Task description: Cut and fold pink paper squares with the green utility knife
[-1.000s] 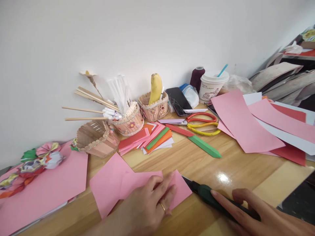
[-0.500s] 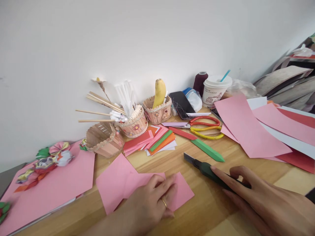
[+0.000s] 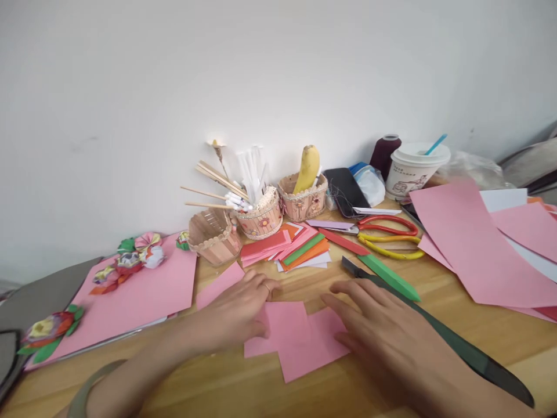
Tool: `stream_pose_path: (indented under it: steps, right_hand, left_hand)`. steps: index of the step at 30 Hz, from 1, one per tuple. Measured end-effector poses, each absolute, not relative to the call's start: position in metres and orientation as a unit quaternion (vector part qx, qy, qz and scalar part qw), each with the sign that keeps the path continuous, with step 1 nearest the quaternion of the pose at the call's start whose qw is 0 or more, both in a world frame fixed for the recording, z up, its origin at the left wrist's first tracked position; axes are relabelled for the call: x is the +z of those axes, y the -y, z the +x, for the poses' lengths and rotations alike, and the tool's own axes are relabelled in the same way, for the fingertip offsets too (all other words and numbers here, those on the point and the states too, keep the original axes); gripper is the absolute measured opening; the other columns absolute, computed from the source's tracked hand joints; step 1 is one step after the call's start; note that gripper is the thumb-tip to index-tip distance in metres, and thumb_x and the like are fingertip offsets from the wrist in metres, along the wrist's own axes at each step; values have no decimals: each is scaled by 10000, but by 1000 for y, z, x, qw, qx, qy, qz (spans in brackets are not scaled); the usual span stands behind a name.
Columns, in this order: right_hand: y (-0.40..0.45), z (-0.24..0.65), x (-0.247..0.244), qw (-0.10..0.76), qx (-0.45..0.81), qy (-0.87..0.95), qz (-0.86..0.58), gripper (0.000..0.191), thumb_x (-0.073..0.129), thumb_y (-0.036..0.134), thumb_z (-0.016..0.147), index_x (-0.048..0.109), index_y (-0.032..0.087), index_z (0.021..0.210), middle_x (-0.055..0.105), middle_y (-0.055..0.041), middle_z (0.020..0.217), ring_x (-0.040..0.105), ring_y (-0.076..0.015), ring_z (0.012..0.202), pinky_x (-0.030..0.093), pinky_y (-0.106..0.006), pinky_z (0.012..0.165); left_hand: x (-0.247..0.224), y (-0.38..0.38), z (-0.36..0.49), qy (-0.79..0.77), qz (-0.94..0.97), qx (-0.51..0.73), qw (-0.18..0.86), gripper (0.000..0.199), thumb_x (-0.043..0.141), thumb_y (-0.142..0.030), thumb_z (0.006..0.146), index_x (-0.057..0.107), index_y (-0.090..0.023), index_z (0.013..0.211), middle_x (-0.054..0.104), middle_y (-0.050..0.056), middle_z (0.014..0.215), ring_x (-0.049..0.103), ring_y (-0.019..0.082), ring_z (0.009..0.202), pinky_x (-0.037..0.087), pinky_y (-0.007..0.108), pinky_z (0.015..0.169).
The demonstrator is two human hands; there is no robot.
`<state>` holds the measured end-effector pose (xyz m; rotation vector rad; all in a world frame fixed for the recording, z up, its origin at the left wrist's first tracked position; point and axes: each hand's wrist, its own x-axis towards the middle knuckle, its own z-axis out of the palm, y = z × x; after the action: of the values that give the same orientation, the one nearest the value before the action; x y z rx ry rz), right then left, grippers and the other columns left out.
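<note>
Several pink paper pieces (image 3: 291,328) lie overlapping on the wooden table in front of me. My left hand (image 3: 252,302) rests over their left part, fingers bent and slightly spread, with a ring on one finger; its fingertips touch the paper. At the right edge of the pink pieces is my right hand (image 3: 361,313), fingers apart and holding nothing. A dark green knife (image 3: 465,342) lies on the table beyond and to the right of my right hand, its middle partly hidden by that hand.
Behind stand small decorated baskets (image 3: 304,200), one with a banana (image 3: 308,168). Scissors (image 3: 387,226), stacked paper strips (image 3: 300,249), a green strip (image 3: 391,276) and a lidded cup (image 3: 413,168) lie beyond. Large pink sheets (image 3: 474,249) are right, paper flowers (image 3: 128,262) left.
My right hand has let go of the knife and moved left to the pink paper. My left hand has moved up and left, uncovering the middle pieces. The camera view has shifted left.
</note>
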<state>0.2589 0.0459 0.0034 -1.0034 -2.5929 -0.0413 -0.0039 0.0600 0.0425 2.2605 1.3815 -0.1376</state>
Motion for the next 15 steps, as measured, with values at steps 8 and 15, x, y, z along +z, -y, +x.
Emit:
stream_pose_path:
  steps: [8, 15]
  right_hand:
    - [-69, 233, 15, 96, 107, 922, -359, 226, 682, 83, 653, 577, 192, 822, 629, -64, 883, 576, -247, 837, 487, -376, 698]
    - [-65, 232, 14, 81, 207, 882, -416, 191, 512, 68, 654, 567, 183, 796, 649, -60, 792, 618, -218, 682, 426, -306, 556]
  left_hand:
    - [50, -58, 3, -479, 852, -53, 203, 186, 731, -139, 705, 569, -179, 786, 555, 24, 903, 497, 235, 963, 426, 315, 803]
    - [45, -47, 2, -502, 833, -11, 230, 465, 597, -30, 723, 536, -141, 1171, 615, 94, 1157, 580, 256, 1058, 467, 370, 881]
